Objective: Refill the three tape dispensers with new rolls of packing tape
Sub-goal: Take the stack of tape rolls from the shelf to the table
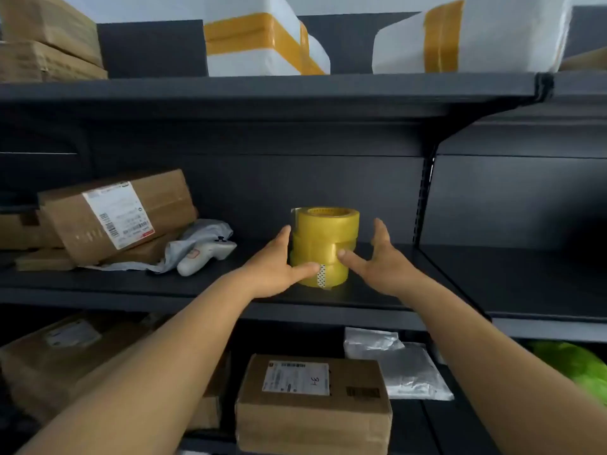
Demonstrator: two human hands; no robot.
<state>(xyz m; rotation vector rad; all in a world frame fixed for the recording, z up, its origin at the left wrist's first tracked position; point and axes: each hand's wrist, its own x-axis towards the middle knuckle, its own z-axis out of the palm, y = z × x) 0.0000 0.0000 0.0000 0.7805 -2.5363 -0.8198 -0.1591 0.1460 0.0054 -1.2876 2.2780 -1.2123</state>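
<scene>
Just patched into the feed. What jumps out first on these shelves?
A yellow stack of tape rolls stands upright on the middle shelf, centre frame. The left hand touches its side; the right hand is open beside it. White taped parcels sit on the top shelf.

Dark grey metal middle shelf [98, 284] – carrying a stack of yellowish packing tape rolls [323, 247] at ctr, upright. To its left: a white handheld device [205, 256] on a crumpled grey poly mailer [197, 238], w/ labelled brown cardboard boxes [115, 215] piled beyond.
</scene>
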